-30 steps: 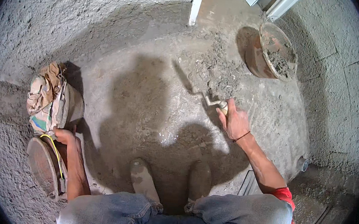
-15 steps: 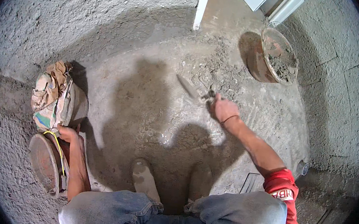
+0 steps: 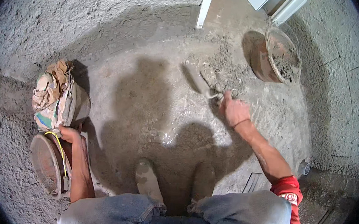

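Note:
My right hand [image 3: 234, 111] grips a trowel by its handle. The long dull blade [image 3: 196, 78] points away to the upper left, low over scattered wet mortar [image 3: 235, 74] on the concrete floor [image 3: 273, 121]. At the left, my left hand [image 3: 69, 134] has its fingers curled at the edge of a container [image 3: 81, 102] topped with crumpled paper bags [image 3: 51, 89]; its fingertips are partly hidden. Just below that hand a dirty bucket [image 3: 41, 163] lies tilted, with a thin yellow cord [image 3: 61, 150] across its rim.
A mortar-stained bucket [image 3: 264, 62] with mortar inside stands at the back right, near a white-framed doorway [image 3: 204, 6]. Rough plastered walls [image 3: 68, 6] surround me. A short pipe [image 3: 305, 167] and a dark grate [image 3: 252, 183] lie to the right. My boots [image 3: 149, 180] are below me.
My right hand has moved forward with the trowel, dipping left midway and coming slightly back right. My left hand stays at the container's edge. The view has shifted slightly.

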Tool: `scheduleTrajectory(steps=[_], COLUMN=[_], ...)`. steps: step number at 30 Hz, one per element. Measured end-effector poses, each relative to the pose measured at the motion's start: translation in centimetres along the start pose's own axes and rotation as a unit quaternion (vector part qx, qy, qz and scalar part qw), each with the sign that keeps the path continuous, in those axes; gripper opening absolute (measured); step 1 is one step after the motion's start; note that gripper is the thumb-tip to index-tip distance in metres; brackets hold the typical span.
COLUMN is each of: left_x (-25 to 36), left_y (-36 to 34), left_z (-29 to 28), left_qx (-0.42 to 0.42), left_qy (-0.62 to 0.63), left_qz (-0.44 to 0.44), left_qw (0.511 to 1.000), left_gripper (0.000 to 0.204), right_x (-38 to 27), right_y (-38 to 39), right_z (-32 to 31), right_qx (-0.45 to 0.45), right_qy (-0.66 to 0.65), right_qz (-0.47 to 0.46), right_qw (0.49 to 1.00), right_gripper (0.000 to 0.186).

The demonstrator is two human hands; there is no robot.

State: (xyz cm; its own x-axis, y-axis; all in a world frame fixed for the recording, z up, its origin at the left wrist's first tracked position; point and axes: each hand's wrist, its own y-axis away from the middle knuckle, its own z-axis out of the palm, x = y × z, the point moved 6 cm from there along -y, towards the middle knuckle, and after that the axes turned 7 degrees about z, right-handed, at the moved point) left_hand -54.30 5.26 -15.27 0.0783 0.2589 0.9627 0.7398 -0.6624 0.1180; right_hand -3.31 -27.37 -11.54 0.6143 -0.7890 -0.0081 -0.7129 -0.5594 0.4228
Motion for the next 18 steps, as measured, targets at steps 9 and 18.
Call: scheduleTrajectory(steps=[9, 18], left_x=[-0.2, -0.3], left_y=[1.2, -1.4], left_z=[1.5, 0.7], left_qx=[-0.076, -0.032], left_qy=[0.041, 0.024], left_qz=[0.002, 0.019], left_qw=[0.996, 0.999], left_gripper=[0.070, 0.068], right_x=[4.0, 1.6], right_y=[-3.9, -1.3], right_z=[2.8, 6.2], right_qx=[0.198, -0.044], right_qy=[0.132, 0.068], right_qz=[-0.058, -0.052], right_qw=[0.969, 0.995], right_gripper=[0.028, 0.030])
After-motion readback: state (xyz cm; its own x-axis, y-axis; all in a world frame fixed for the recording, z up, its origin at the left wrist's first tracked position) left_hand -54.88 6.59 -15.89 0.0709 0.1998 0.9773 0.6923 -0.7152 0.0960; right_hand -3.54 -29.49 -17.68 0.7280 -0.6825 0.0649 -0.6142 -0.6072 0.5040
